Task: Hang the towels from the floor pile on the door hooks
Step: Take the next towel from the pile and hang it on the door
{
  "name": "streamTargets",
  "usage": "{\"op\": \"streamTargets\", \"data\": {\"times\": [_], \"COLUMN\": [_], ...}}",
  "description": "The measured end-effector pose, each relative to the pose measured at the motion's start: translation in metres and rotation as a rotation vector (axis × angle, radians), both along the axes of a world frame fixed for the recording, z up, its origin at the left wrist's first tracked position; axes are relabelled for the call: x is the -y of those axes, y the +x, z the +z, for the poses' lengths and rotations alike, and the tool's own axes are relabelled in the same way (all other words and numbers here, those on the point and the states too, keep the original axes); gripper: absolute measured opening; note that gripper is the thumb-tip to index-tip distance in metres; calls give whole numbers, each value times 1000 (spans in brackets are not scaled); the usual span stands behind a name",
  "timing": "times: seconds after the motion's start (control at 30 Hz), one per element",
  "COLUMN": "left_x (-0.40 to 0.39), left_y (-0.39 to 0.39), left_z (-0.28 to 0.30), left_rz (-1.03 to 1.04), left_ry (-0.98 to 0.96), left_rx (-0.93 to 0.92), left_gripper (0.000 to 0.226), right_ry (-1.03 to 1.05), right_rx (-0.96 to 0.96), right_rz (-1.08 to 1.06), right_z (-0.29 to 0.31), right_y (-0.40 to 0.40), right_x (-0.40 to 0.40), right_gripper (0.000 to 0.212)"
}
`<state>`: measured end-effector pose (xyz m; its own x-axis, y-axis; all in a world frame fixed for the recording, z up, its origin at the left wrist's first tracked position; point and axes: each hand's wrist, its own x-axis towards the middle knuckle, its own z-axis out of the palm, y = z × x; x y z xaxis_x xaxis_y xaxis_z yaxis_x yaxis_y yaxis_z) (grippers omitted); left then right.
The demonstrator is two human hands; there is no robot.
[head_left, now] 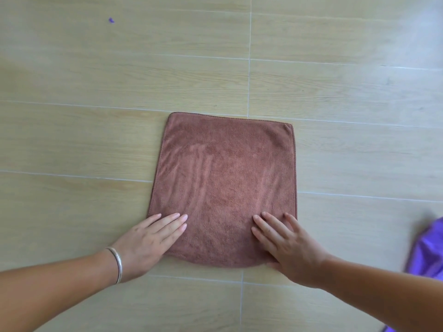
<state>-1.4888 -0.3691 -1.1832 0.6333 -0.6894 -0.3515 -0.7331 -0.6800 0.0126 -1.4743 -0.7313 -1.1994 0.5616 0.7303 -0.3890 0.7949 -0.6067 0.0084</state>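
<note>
Head view: both grips are wide, fingers flat. The left hand (146, 238) and right hand (285, 243) press the near corners of the towel (223, 178), spread on the floor (96, 92). Looks like smoothing; next they'd pinch an edge and lift. No hooks in sight.

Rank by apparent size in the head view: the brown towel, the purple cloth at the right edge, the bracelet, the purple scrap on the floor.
1. brown towel
2. purple cloth, though the frame cuts it off, so its full size is unknown
3. bracelet on the left wrist
4. purple scrap, a tiny fleck
</note>
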Motion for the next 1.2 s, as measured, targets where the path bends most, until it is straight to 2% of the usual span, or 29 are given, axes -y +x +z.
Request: {"op": "streamTargets", "data": {"times": [0.13,0.27,0.33,0.43,0.5,0.63,0.73,0.87,1.0,1.2], "left_x": [0,4,7,9,12,10,5,-4,-11,-21], "left_y": [6,20,29,45,57,74,84,89,89,89], "left_z": [10,45,64,107,144,227,294,391,506,698], "left_rz": [0,111,216,338,392,504,551,634,694,709], "left_ry": [2,1,23,178,160,170,198,169,119,56], "left_rx": [22,18,-34,-125,-96,-53,-74,-125,-206,-194], "left_gripper": [58,45,50,54,52,42,31,32,36,34], "right_ry": [15,30,9,-34,-66,-134,-173,-210,-103,112], "right_rx": [3,66,82,90,51,77,124,144,105,58], "right_rz": [9,-148,-228,-300,-360,-395,-375,-370,-383,-335], "right_z": [1,38,70,126,165,243,307,407,517,696], "right_y": [9,19,24,32,39,59,70,76,75,86], "right_x": [4,4,4,3,3,0,-3,-9,-14,-10], "right_gripper": [66,50,51,56,58,63,58,57,55,47]}}
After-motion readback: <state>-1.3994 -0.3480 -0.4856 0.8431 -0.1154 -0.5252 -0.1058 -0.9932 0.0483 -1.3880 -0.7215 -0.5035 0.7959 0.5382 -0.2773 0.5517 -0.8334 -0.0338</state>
